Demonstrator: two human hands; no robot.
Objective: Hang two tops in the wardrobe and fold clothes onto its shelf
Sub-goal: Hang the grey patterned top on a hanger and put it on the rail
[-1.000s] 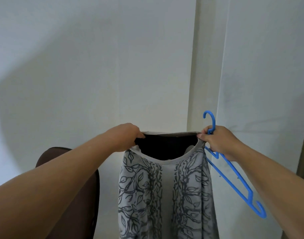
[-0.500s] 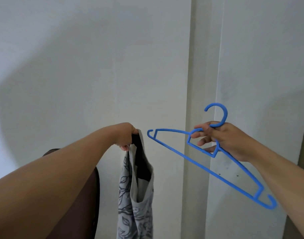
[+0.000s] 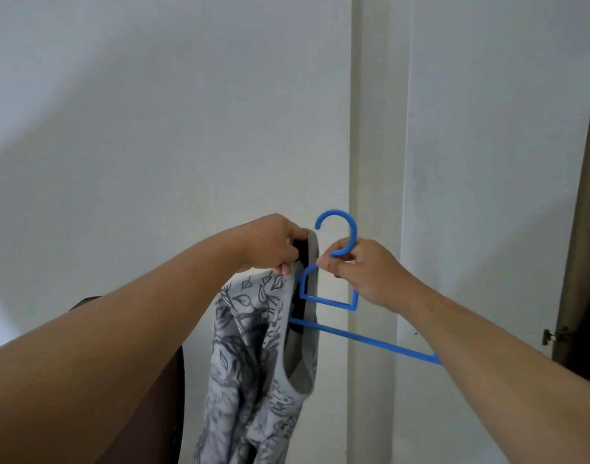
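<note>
A grey top [image 3: 250, 356] with a dark leaf print hangs limp from my left hand [image 3: 273, 242], which grips its neckline at chest height. My right hand [image 3: 364, 272] holds a blue plastic hanger [image 3: 334, 303] by the base of its hook. The hanger's left arm is pushed into the top's neck opening and is hidden inside the cloth there. Its right arm slants down to the right and passes behind my right forearm. Both hands are close together in front of a white wall.
A white wardrobe door [image 3: 488, 195] stands open on the right, with a metal hinge [image 3: 555, 336] and the dark wardrobe inside [image 3: 588, 296] beyond it. A dark brown chair back [image 3: 173, 396] is low, behind my left forearm.
My right hand has brought the hanger left and level, sliding its left arm into the neckline. One second ago both hands held the neckline spread wide; now only my left hand holds it.
</note>
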